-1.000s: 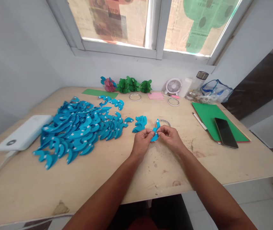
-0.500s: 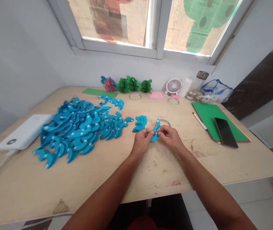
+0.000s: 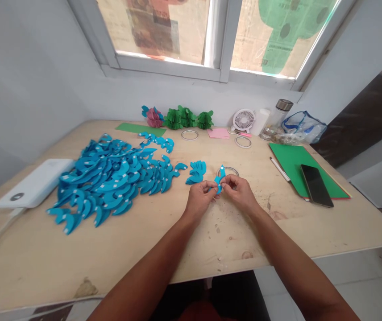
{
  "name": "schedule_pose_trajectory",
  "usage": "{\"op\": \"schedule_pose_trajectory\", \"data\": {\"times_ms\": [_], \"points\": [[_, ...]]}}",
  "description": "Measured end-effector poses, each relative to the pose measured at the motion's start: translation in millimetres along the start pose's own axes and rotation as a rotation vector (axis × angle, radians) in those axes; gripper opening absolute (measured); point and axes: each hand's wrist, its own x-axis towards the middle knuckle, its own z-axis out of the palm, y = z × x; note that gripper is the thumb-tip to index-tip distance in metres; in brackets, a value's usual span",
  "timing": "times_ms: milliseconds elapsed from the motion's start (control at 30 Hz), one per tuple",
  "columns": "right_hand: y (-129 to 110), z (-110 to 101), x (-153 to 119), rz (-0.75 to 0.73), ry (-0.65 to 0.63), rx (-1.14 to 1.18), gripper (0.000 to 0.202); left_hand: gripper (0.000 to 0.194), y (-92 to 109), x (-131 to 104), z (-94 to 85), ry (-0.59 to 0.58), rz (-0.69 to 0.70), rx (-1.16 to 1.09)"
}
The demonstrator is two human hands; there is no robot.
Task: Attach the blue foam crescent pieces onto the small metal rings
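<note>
Between my two hands is a small curved blue paper piece (image 3: 219, 182), held above the table. My left hand (image 3: 201, 196) pinches its left side with thumb and fingers. On its right side, my right hand (image 3: 239, 191) grips it the same way. Just behind the fingers lies a roll of tape (image 3: 233, 171), partly hidden by my right hand. A small stack of folded blue paper pieces (image 3: 196, 172) rests left of the hands. Farther left spreads a large heap of blue paper pieces (image 3: 107, 174), many bearing white squares.
A white power bank (image 3: 35, 185) with a cable sits at the left. Green sheets (image 3: 298, 165), a phone (image 3: 316, 185) and a white pen (image 3: 280, 169) lie at the right. Along the wall stand green paper shapes (image 3: 187, 117), a small fan (image 3: 243, 119) and a bottle (image 3: 280, 116).
The blue paper piece has turned slightly in my fingers, and its lower part is more covered by my left hand. Both hands stay in nearly the same place.
</note>
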Motion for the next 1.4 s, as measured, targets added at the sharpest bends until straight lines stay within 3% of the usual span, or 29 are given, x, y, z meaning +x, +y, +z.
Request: {"op": "schedule_pose_trajectory", "data": {"times_ms": [500, 1400], "points": [[-1.4, -1.5, 0.1, 0.073, -0.050, 0.169, 0.007, 0.006, 0.4, 1.1, -1.3, 0.004, 0.007, 0.019], [-4.1, 0.8, -1.3, 0.028, -0.017, 0.045, 0.009, 0.008, 2.0, 1.0, -0.4, -0.006, 0.067, 0.069]]}}
